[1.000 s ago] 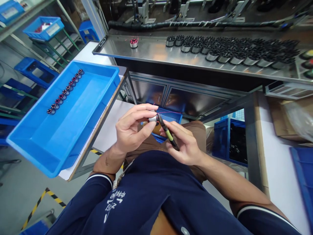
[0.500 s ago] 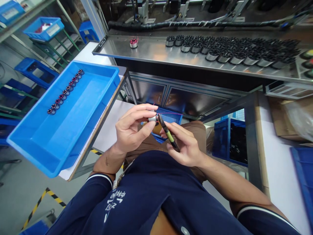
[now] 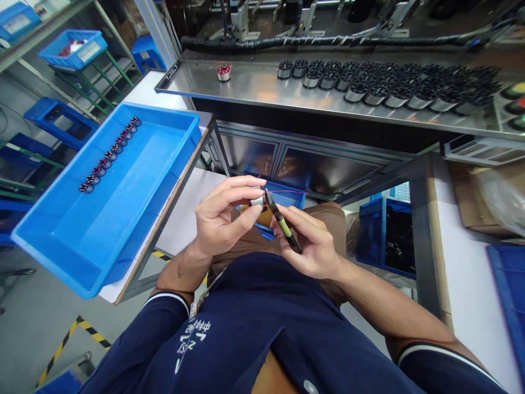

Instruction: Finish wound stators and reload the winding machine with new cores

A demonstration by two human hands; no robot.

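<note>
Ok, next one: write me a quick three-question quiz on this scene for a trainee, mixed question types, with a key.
1. True or false: the right hand holds a tool with a yellow-green band.

2. Multiple choice: what does the left hand hold?
A) a cardboard box
B) a small silvery part
C) a blue tray

3. Fill in the gap: in the picture, the lone red-topped part stands on the metal ledge, to the ____ of the clustered black-topped parts.

Key: 1. True; 2. B; 3. left
</note>
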